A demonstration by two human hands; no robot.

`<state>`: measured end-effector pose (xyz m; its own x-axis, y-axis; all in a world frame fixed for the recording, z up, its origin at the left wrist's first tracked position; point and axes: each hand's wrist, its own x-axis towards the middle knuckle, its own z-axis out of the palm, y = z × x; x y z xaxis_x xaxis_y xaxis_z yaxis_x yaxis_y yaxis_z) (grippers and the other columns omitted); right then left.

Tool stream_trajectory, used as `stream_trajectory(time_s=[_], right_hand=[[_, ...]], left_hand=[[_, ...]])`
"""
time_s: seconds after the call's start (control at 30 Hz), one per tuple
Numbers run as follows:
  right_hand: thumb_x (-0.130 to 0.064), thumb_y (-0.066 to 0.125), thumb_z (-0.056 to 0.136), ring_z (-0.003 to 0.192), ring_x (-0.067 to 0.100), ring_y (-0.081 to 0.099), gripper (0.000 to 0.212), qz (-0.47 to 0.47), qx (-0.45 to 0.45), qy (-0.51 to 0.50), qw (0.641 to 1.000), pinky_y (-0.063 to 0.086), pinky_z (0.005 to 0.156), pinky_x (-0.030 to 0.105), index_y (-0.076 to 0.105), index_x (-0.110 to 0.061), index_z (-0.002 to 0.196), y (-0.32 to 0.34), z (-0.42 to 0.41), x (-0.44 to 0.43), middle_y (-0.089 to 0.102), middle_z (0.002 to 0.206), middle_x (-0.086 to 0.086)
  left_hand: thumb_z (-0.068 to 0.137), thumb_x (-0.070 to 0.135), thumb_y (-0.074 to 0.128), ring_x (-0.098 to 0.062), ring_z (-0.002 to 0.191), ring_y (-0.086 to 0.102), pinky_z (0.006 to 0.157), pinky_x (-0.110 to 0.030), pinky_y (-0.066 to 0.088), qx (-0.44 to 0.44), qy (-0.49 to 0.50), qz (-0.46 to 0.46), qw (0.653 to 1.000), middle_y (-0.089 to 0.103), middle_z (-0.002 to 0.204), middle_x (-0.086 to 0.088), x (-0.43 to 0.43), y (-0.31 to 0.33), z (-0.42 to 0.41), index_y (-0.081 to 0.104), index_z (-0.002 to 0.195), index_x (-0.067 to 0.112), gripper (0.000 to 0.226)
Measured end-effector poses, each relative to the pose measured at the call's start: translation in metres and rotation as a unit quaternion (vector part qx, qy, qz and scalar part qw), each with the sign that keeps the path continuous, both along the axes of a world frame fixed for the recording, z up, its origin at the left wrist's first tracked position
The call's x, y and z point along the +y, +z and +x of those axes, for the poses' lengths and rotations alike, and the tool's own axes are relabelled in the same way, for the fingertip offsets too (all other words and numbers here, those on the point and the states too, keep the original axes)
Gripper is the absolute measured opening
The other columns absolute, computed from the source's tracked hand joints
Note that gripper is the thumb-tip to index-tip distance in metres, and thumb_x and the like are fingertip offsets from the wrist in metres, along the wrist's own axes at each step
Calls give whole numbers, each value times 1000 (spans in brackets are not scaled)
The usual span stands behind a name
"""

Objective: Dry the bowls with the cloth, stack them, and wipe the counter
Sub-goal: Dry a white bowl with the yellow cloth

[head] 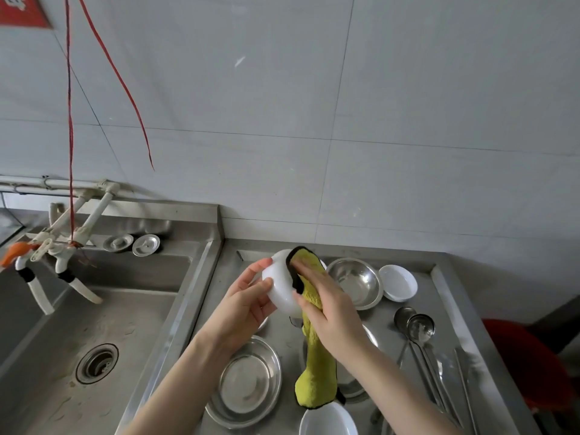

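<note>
My left arm comes up from the bottom, and my left hand (248,299) is held up over the counter (381,318). My fingers and thumb are curled round the side of a white bowl (279,287). The bowl is up in the air, tipped on its side. It is smooth, round and shiny.

My right arm comes up from the bottom on the other side. My right hand (329,306) holds the cloth (310,365) and pushes it against the bowl's rim. My fingers are bent round the cloth, and the top of the cloth folds over them, so I can only see a bit of one fingertip. The cloth is yellow-green and fluffy with a black edge. Its long end hangs down under my hand, almost to the counter.

Behind my right hand sits a steel bowl (357,282), and a small white dish (398,282) is just beside it. Under my left arm lies a flat steel plate (249,381). Another white bowl (328,419) sits at the bottom, just below the end of the cloth. To the right lie two steel ladles (417,328).

On the left is the big steel sink (131,309) with a round drain (97,364). White taps (62,265) stick out over it.
</note>
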<state>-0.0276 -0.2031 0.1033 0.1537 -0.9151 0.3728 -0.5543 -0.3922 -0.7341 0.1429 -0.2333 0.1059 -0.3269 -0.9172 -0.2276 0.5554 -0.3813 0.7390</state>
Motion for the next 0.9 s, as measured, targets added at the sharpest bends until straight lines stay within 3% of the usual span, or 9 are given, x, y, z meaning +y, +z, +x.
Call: stream_trajectory(time_s=[0.13,0.23,0.4,0.53,0.63,0.73,0.8,0.9], right_hand=[[-52,40,92,139,-5,24,58,17,63,-3,998,18,117,28,33,-31,146,5,-8,-16,35,150,-15],[-48,41,93,140,-3,23,57,-25,118,-14,993,25,116,41,35,-26,145,-1,-15,-15,35,150,-13],[-32,57,94,139,-3,25,55,-71,104,23,992,19,117,26,39,-21,145,4,-1,2,38,149,-11],[-46,45,95,142,-3,17,58,-49,93,16,994,12,116,18,31,-25,148,16,3,-8,29,153,-13],[-53,41,93,140,-1,23,59,41,3,-3,999,20,114,20,32,-30,147,14,-7,-17,34,151,-16],[-47,45,94,119,1,51,36,107,-77,-25,991,41,103,31,50,-35,128,14,-13,-19,59,123,-18],[-43,45,96,120,-3,49,38,87,-59,-18,994,42,104,35,48,-33,132,17,-10,-18,57,127,-18],[-39,45,98,137,1,31,41,11,-11,30,999,31,113,36,45,-32,137,25,-1,-12,42,143,-19]], left_hand=[[86,3,54,-23,85,68,75,-31,60,16,7,-21,1000,66,105,-15,-4,6,7,58,116,17,33],[83,4,57,-18,75,67,71,-29,60,27,40,-20,999,68,94,-9,-8,10,14,64,105,23,30],[83,5,57,-20,73,69,68,-30,60,18,35,-22,999,70,95,-11,-5,8,13,60,113,20,33],[86,3,56,-24,77,69,71,-33,60,9,2,-30,1000,69,96,-15,-3,8,7,57,120,19,37],[86,3,65,-27,79,67,74,-38,60,-20,-18,-52,998,65,92,-16,-3,10,9,55,126,19,45],[81,7,66,-28,80,66,75,-39,59,-47,-54,-76,995,65,94,-17,-1,15,12,53,128,21,51],[81,8,65,-26,79,67,72,-37,59,-60,-67,-86,992,66,95,-16,0,18,11,52,128,22,51],[84,5,64,-22,76,69,68,-33,58,-57,-61,-87,993,69,94,-14,0,21,6,51,130,22,50]])
